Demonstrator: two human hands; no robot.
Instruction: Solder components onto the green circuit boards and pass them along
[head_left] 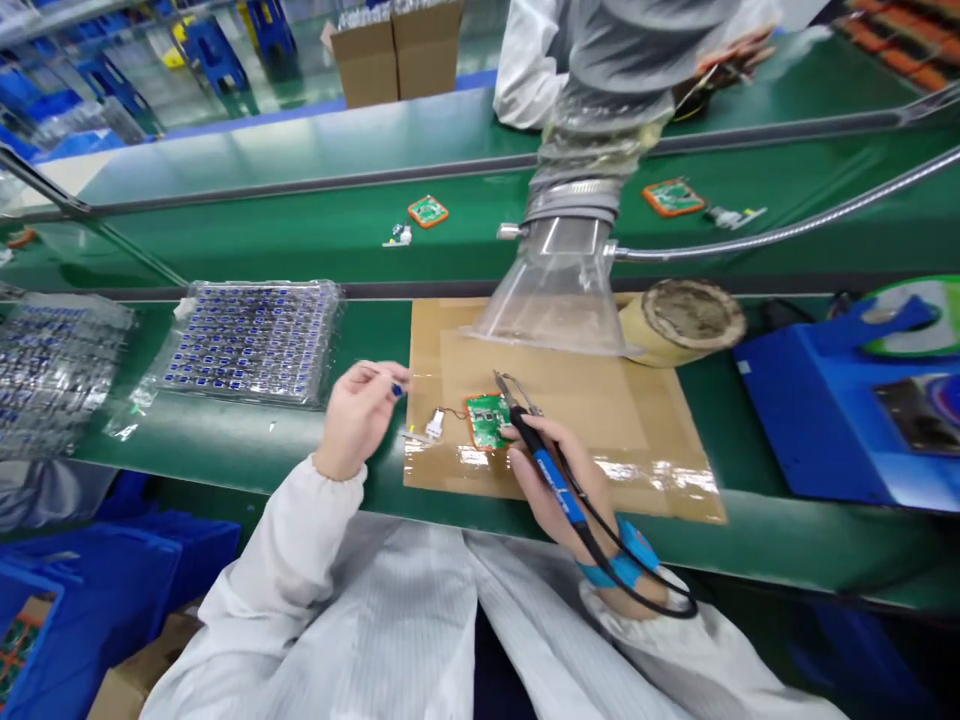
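Observation:
My right hand (551, 465) is closed round a soldering iron (546, 462) with a blue grip; its tip points up and left, just above a small green circuit board (486, 420). The board lies on a brown mat (645, 420), and thin wires run from it to a white connector (433, 426). My left hand (358, 412) hovers to the left of the mat, its fingers pinched on a tiny blue part (397, 389). A blue strap (626, 560) wraps my right wrist, with the iron's black cable looping past it.
A clear fume hood (559, 285) on a hose hangs above the mat. A plastic tray of small blue parts (251, 340) lies left, with another tray (52, 370) beyond it. A blue station (847, 420) stands right. Boards (427, 211) (673, 196) lie on the far belt. Another person's sleeve (525, 60) shows behind.

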